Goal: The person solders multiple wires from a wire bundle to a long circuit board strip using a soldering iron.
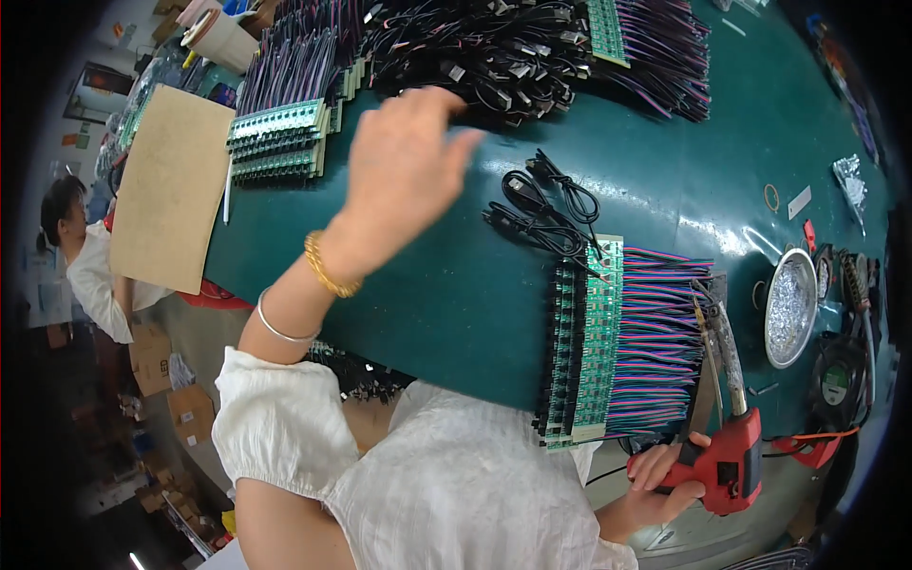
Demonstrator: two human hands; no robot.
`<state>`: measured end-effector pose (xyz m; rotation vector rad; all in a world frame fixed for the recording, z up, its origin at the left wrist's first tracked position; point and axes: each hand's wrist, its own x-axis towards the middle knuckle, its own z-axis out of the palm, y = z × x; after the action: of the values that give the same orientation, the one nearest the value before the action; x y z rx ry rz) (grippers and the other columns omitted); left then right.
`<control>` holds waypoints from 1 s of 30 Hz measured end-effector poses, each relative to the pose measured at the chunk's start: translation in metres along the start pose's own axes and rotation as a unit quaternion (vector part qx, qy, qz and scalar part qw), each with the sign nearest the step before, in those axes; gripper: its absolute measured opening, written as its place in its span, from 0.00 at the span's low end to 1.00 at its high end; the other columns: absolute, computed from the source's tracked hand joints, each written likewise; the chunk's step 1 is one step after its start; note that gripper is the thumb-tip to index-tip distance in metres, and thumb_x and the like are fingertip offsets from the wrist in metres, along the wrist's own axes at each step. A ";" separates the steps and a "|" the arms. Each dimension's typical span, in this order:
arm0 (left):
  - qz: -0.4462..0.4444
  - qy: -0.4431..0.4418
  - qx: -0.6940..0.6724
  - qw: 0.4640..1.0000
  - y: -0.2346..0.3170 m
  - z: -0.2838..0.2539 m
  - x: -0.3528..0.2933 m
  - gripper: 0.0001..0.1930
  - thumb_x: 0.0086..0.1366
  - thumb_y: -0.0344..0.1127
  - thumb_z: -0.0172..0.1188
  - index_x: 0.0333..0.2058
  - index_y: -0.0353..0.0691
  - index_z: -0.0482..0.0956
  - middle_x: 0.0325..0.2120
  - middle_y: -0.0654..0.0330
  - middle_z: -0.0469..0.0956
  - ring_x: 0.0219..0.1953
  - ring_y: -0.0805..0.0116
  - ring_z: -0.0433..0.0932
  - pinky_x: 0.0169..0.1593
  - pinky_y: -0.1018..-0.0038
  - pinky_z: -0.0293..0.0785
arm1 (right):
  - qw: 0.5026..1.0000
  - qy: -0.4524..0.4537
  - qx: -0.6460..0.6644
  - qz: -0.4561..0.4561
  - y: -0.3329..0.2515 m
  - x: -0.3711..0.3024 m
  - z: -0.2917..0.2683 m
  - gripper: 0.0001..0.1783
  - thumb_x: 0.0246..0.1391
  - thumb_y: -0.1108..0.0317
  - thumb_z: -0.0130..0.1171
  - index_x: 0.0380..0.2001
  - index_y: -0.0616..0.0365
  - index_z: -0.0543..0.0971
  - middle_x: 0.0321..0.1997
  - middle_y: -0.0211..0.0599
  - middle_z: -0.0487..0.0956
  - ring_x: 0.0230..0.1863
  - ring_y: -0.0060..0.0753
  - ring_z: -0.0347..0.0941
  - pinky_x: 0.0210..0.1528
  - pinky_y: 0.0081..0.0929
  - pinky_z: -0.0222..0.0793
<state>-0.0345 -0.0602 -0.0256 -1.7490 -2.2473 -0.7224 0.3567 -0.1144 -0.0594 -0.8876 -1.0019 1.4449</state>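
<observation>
My left hand (404, 157) is over the table just in front of a heap of black cables (484, 57). It is slightly blurred, with the thumb apart from the fingers and nothing seen in it. At the lower right my right hand (665, 480) is wrapped round a red and black soldering gun (730, 465), whose metal tip points away over the table. Beside that tip lies a panel of green circuit boards (598, 332) with rows of coloured wires (655, 342). A few coiled black cables (546, 204) rest at the panel's far end, some overlapping it.
A metal bowl of silvery bits (790, 309) and a small black fan (836, 385) are at the right. More wired boards (280, 142) are stacked at the far left beside a brown board (171, 190). Another person (95, 256) is beyond the table's left edge.
</observation>
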 end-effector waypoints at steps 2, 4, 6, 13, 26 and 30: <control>0.012 0.025 0.075 0.997 -0.028 0.002 -0.001 0.09 0.54 0.33 0.63 0.31 0.36 0.76 0.31 0.55 0.77 0.35 0.56 0.75 0.40 0.65 0.66 | 1.000 -0.001 -0.003 0.002 -0.002 0.005 0.008 0.41 0.58 0.38 0.48 0.55 0.68 0.60 0.10 0.28 0.61 0.08 0.20 0.55 0.11 0.18 0.55; 0.021 -0.018 0.028 0.999 -0.041 0.005 -0.005 0.08 0.54 0.31 0.63 0.32 0.36 0.76 0.31 0.55 0.77 0.35 0.55 0.75 0.40 0.65 0.66 | 1.000 -0.003 -0.012 0.004 -0.004 0.007 0.009 0.41 0.58 0.38 0.48 0.55 0.68 0.60 0.10 0.28 0.61 0.08 0.20 0.55 0.11 0.18 0.55; 0.037 -0.062 -0.021 0.997 -0.043 -0.001 -0.005 0.08 0.54 0.30 0.62 0.33 0.36 0.76 0.31 0.55 0.77 0.35 0.54 0.75 0.40 0.64 0.67 | 0.999 -0.038 0.001 -0.017 0.000 0.009 0.006 0.40 0.59 0.39 0.48 0.54 0.69 0.60 0.10 0.28 0.61 0.07 0.20 0.54 0.10 0.18 0.54; 0.045 -0.196 0.020 0.979 -0.019 -0.041 -0.027 0.19 0.51 0.32 0.67 0.43 0.40 0.75 0.35 0.58 0.73 0.41 0.57 0.69 0.44 0.65 0.65 | 1.000 0.028 -0.008 -0.009 -0.003 0.006 0.010 0.40 0.59 0.39 0.47 0.55 0.69 0.59 0.11 0.28 0.62 0.07 0.19 0.54 0.10 0.17 0.54; 0.029 -0.071 -0.119 0.990 -0.005 -0.009 -0.029 0.03 0.60 0.20 0.54 0.33 0.34 0.72 0.34 0.55 0.69 0.30 0.56 0.72 0.32 0.66 0.69 | 0.999 -0.021 -0.024 -0.018 -0.006 0.001 0.009 0.40 0.60 0.39 0.47 0.55 0.69 0.59 0.11 0.28 0.63 0.08 0.20 0.56 0.12 0.19 0.56; 0.029 -0.087 -0.170 0.981 0.028 -0.022 -0.029 0.06 0.56 0.20 0.59 0.34 0.34 0.76 0.32 0.55 0.72 0.29 0.61 0.73 0.31 0.71 0.69 | 0.999 -0.051 -0.018 0.000 -0.008 0.002 0.012 0.41 0.59 0.38 0.47 0.54 0.69 0.59 0.11 0.27 0.63 0.09 0.21 0.57 0.13 0.20 0.57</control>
<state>-0.0027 -0.0907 -0.0130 -2.0970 -2.2757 -1.0305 0.3479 -0.1130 -0.0478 -0.8470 -1.1065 1.4878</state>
